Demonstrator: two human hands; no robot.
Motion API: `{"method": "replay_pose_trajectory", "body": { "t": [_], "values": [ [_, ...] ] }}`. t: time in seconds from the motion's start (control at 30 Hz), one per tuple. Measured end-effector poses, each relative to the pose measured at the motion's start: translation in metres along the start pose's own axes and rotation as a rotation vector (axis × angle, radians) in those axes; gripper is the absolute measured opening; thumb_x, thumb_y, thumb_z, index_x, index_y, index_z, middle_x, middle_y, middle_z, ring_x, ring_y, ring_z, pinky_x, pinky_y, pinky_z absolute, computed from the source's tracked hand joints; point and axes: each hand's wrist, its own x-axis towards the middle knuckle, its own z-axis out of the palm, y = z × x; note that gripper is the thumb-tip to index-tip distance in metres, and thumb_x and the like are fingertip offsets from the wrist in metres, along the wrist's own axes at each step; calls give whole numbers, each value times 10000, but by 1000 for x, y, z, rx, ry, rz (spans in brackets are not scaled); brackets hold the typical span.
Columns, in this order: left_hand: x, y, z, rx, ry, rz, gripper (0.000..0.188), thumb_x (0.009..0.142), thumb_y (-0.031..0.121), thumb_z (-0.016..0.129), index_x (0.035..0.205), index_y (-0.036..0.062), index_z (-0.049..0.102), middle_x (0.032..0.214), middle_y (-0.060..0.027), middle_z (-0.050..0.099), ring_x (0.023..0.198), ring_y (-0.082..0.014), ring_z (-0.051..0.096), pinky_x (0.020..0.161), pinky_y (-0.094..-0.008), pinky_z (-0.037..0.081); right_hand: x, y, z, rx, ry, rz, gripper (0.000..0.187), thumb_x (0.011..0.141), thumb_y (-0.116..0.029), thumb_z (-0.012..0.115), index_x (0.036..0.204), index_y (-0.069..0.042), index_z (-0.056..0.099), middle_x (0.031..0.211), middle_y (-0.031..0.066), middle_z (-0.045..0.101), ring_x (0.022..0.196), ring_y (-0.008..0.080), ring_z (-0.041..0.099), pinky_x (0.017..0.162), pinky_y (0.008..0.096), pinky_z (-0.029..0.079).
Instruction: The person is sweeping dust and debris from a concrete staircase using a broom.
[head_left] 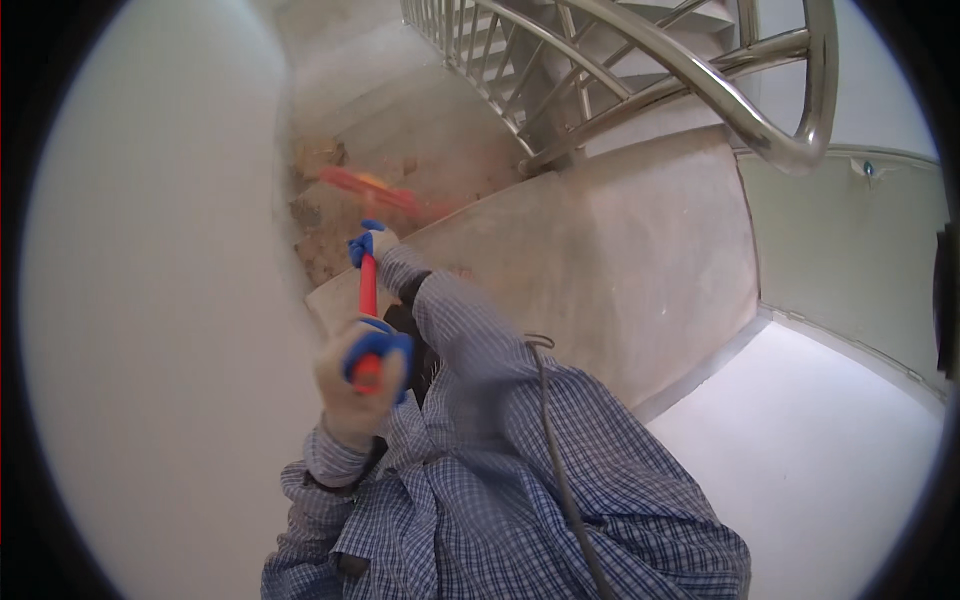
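Both my hands wear whitish gloves with blue fingers and are closed around the red handle [369, 287] of a broom. My left hand [365, 370] grips close to the handle's top end, near my body. Farther down and ahead, my right hand [372, 245] holds the same handle. Beyond it, the broom's red and orange head [370, 188] is smeared by motion over the stair steps [420, 140]. Its bristles cannot be made out. Bits of brown debris [320, 155] lie on the steps to the left of the head, and the air there looks dusty.
A plain white wall [150, 300] rises close on my left. A shiny metal railing [690, 75] runs along the right of the stairs, above a dusty pale slab [640, 250]. A greenish panel [850, 250] stands at the right. A cord [555, 450] hangs over my checked clothing.
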Motion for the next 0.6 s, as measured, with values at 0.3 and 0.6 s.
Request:
{"method": "replay_pose_trajectory", "body": {
  "t": [0.3, 0.6],
  "values": [
    [3, 62, -32, -149, -101, 252, 79, 851, 15, 501, 795, -30, 534, 712, -92, 522, 501, -165, 601, 592, -315, 557, -112, -57, 14, 242, -23, -337, 400, 815, 24, 498, 1200, -79, 457, 710, 80, 526, 540, 193, 514, 525, 319, 471],
    [74, -59, 103, -413, -504, -115, 134, 929, 95, 484, 862, -7, 539, 770, -71, 572, 504, -120, 542, 484, -251, 474, -143, -189, -203, -17, 467, -561, 356, 850, -94, 415, 1202, -48, 447, 644, 52, 490, 597, 182, 521, 536, 305, 449]
  ]
}}
